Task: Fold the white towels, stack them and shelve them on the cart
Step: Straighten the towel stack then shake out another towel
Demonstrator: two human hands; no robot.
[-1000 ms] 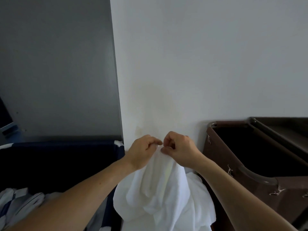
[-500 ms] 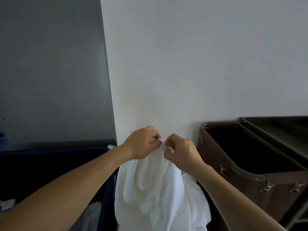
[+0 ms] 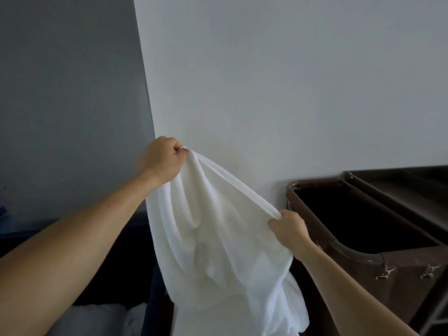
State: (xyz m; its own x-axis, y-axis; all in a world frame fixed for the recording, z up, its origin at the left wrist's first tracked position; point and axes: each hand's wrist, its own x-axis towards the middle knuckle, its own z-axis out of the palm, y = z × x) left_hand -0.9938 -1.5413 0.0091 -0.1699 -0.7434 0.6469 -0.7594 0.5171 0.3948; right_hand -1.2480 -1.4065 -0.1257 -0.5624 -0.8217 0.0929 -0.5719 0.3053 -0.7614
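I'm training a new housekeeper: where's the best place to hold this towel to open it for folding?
Pinch the hem from above, hands spread along it, as the left hand and right hand do: the band runs straight between them while the towel hangs bunched below.

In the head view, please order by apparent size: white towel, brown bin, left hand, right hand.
1. white towel
2. brown bin, partly cut off
3. left hand and right hand: alike, not ranked
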